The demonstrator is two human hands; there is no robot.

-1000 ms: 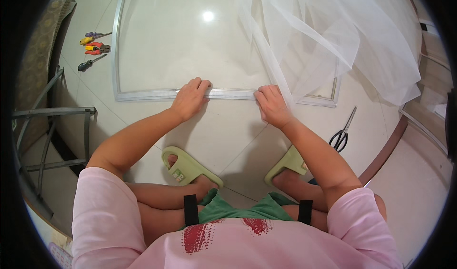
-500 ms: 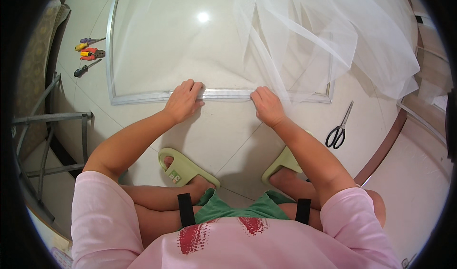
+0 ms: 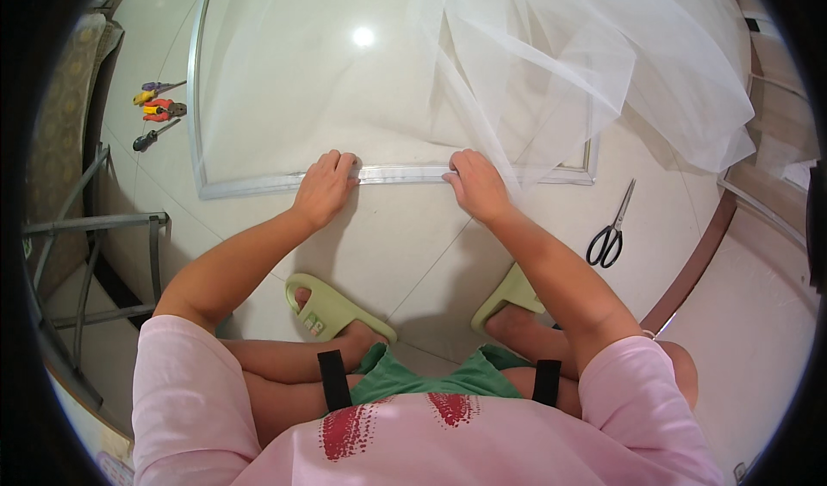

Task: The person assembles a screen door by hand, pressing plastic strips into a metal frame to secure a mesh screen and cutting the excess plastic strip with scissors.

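A silver metal window screen frame [image 3: 401,173] lies on the tiled floor, its near rail crossing in front of me. Sheer white mesh [image 3: 568,73] spreads over it and bunches in loose folds at the far right. My left hand [image 3: 325,191] is closed over the near rail, left of its middle, with the fingers bent across the top. Farther right on the same rail, my right hand [image 3: 479,186] is also closed, its fingers curled over the metal and the mesh edge. Whether the fingertips pinch the mesh itself is hidden.
Black-handled scissors [image 3: 610,235] lie right of the frame. Left of it are red-and-yellow pliers [image 3: 162,110], a dark-handled screwdriver [image 3: 155,136] and other hand tools. A grey metal stand [image 3: 103,223] stands at far left. My green slippers [image 3: 336,309] are below the rail.
Both hands stay on the near rail, with small shifts of the fingers. The frame and the tools at its left appear slightly lower in the picture.
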